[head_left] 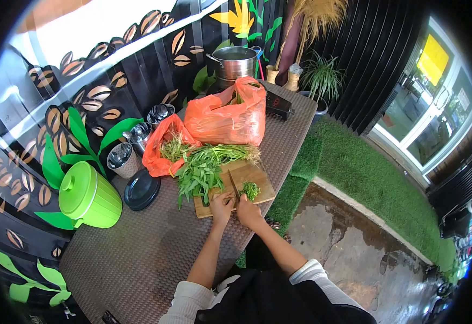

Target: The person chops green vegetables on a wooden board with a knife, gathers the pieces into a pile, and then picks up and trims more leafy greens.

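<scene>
My right hand (248,210) is wrapped round the handle of a knife (233,182), whose blade points away from me across a wooden cutting board (265,183). Just left of the blade, my left hand (222,205) is closed, fingers bunched at the board's near edge; what they pinch is too small to make out. To the right of the knife sits a small heap of chopped greens (250,190). Long leafy green stems (206,167) lie across the board's far left part, their roots toward the right.
Beyond the board stand a large orange plastic bag (225,119) and a smaller orange bag (163,143) with greens. A metal pot (236,67) is at the back. To the left are black plates (142,190), a cutlery holder (122,161) and a green lidded bucket (90,194).
</scene>
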A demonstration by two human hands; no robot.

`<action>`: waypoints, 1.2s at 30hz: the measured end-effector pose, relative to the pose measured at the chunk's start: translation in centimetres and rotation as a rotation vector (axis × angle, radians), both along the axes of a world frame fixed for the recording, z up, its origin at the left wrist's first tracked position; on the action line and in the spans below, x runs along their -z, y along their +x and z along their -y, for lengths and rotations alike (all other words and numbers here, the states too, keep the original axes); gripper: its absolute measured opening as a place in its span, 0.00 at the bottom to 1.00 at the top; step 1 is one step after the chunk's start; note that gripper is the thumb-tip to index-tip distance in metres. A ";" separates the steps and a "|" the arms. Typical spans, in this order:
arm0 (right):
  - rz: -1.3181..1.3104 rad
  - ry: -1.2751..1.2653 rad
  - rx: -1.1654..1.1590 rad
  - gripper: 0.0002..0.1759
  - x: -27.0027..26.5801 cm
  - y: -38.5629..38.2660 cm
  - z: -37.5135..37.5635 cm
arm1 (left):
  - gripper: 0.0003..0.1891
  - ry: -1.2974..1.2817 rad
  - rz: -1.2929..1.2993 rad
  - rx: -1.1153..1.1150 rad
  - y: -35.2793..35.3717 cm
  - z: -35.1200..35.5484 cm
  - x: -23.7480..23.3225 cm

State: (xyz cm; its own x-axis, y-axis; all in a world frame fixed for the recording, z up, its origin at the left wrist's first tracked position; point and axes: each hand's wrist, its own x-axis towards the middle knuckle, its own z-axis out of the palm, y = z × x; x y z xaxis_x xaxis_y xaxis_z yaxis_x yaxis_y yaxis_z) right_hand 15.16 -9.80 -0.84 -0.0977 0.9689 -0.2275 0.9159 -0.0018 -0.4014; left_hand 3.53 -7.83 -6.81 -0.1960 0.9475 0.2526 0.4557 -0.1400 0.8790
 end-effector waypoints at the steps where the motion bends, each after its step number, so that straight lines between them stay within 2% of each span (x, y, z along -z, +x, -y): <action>1: -0.018 0.008 -0.020 0.15 -0.1 0.1 -0.2 | 0.16 -0.029 0.056 0.017 -0.1 -0.1 -0.4; 5: 0.083 -0.020 -0.059 0.15 -0.8 -0.1 1.8 | 0.17 -0.055 0.010 0.030 -0.2 -0.1 -1.2; 7: 0.098 -0.030 0.022 0.14 -0.4 -1.0 2.5 | 0.19 -0.031 -0.062 0.041 -0.3 -0.1 -1.1; 11: 0.034 -0.022 0.024 0.15 -0.5 -0.9 1.1 | 0.20 -0.017 -0.070 0.056 -0.5 -0.1 -0.5; 14: 0.056 -0.035 -0.075 0.17 -1.7 -0.1 0.8 | 0.20 0.074 -0.031 0.058 -0.2 -0.2 -0.7; 16: 0.057 -0.070 -0.030 0.18 -1.9 -0.2 1.7 | 0.17 -0.078 0.014 0.054 -0.3 -0.4 -0.4; 20: 0.037 -0.053 0.025 0.19 -0.4 -1.0 1.9 | 0.15 -0.086 -0.022 0.048 -0.3 -0.3 -0.9; 26: -0.044 0.025 -0.032 0.17 -0.4 -0.3 0.1 | 0.12 -0.022 0.105 0.080 -0.5 -0.2 -1.3; 29: -0.009 -0.083 0.116 0.17 -1.0 -1.7 2.1 | 0.12 -0.095 0.083 0.084 -0.5 -0.4 -1.5; 32: -0.023 -0.047 0.091 0.18 -0.3 -1.8 1.0 | 0.12 -0.168 0.087 0.094 -0.8 -0.7 -1.5; 34: -0.045 -0.046 0.073 0.17 -0.4 -1.3 0.5 | 0.13 -0.145 0.270 0.118 -0.8 -0.6 -1.5; 36: -0.064 -0.041 0.055 0.17 -0.8 -1.1 0.7 | 0.13 -0.165 0.288 0.101 -0.7 -0.8 -1.4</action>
State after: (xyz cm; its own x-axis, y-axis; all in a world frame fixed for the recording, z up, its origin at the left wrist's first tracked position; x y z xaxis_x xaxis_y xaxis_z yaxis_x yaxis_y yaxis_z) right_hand 14.02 -10.46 -0.05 -0.0597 0.9633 -0.2619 0.8866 -0.0694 -0.4574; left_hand 2.78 -7.05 -5.40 -0.1406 0.9892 0.0424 0.1765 -0.0171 0.9842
